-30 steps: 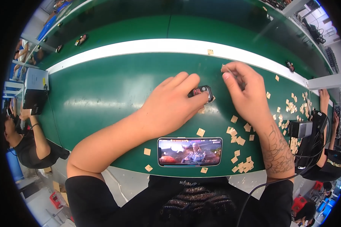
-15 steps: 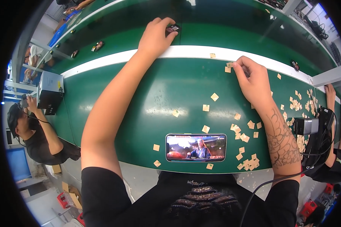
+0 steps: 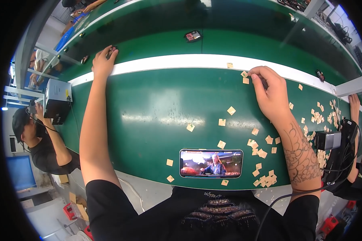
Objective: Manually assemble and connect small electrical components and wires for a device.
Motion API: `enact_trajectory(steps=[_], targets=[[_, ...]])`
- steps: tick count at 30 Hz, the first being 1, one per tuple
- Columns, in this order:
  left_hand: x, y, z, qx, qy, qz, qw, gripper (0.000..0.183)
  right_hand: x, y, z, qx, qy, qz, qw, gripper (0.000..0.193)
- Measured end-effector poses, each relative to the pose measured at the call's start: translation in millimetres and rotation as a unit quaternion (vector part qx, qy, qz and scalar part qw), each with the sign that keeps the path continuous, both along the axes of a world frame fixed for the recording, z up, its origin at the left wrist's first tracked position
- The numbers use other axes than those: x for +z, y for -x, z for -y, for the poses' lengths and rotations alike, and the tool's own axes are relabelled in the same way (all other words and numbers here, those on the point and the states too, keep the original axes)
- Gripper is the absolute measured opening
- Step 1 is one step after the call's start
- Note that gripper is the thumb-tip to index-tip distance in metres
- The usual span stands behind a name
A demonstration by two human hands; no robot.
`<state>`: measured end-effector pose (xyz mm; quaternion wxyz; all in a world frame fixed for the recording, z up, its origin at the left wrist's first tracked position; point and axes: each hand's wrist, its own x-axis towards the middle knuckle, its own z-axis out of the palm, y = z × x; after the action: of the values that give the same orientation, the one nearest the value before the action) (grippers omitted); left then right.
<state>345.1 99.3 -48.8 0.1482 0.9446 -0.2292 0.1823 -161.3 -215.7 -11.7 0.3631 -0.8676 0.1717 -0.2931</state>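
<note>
My left hand reaches across the white rail to the green belt, its fingers closed around a small dark device, mostly hidden by the fingertips. Farther right on the belt lies another black device with a reddish and silver face, touched by no hand. My right hand is over the green table close to the rail, thumb and fingertips pinched at the edge of a small beige square sticker. A second beige square lies just below that one.
A phone playing a video lies at the table's near edge. Many beige squares are scattered to the right. A grey box stands at left, beside a co-worker. Another person's arm is at the right, near a cable.
My left hand has let go of the black device and moved left to another one. The belt's seam has shifted right. My right hand stays by the beige square; the view has tilted slightly.
</note>
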Motion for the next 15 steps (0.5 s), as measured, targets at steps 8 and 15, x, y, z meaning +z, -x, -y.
enact_trajectory(steps=[8, 15], targets=[[26.5, 88.5, 51.8, -0.258, 0.128, 0.031, 0.957, 0.032, -1.4, -1.7, -0.9, -0.005, 0.024, 0.011, 1.000, 0.008], [45.6, 326.5, 111.4, -0.569, 0.031, -0.142, 0.810, 0.059, 7.1, 4.1, -8.4, 0.020, 0.002, -0.001, 1.000, 0.009]])
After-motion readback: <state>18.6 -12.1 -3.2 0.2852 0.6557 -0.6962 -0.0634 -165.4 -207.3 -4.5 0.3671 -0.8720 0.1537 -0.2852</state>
